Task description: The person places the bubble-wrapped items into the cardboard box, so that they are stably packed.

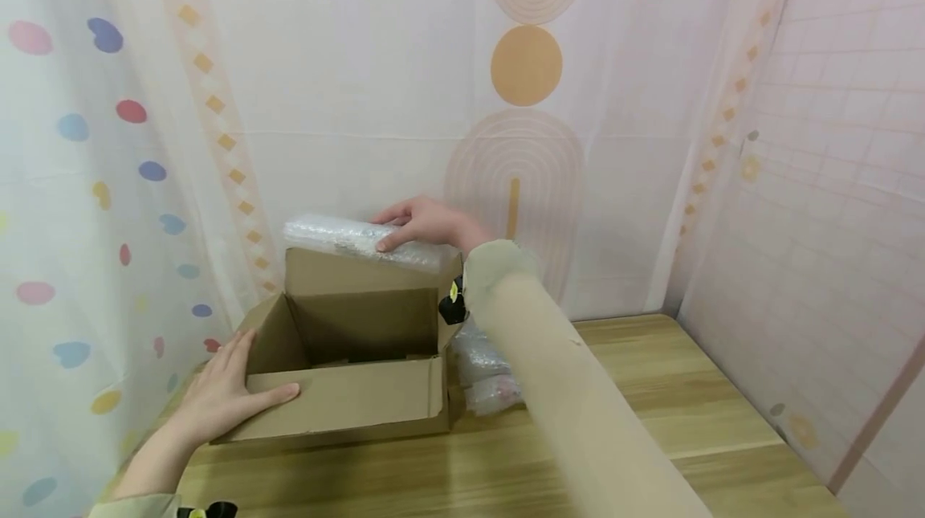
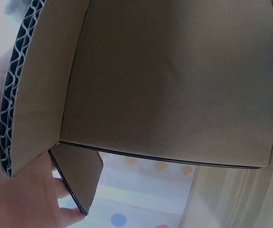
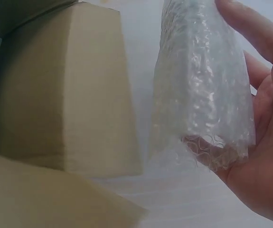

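An open brown cardboard box (image 1: 347,357) stands on the wooden table (image 1: 650,413), flaps raised. My right hand (image 1: 422,222) grips a bubble-wrapped bundle (image 1: 361,241) above the box's far flap; in the right wrist view the bundle (image 3: 202,90) lies against my palm, with the fingers (image 3: 250,33) curled over it. My left hand (image 1: 224,393) rests flat on the box's near-left flap, fingers straight. Up close in the left wrist view are the box (image 2: 174,80) wall and the corrugated edge of a flap, with my left hand (image 2: 17,190) against it.
More bubble-wrapped pieces (image 1: 484,377) lie on the table just right of the box, partly behind my right sleeve (image 1: 564,397). Patterned curtains (image 1: 108,181) hang close on the left, back and right. Bare wood extends to the right and front.
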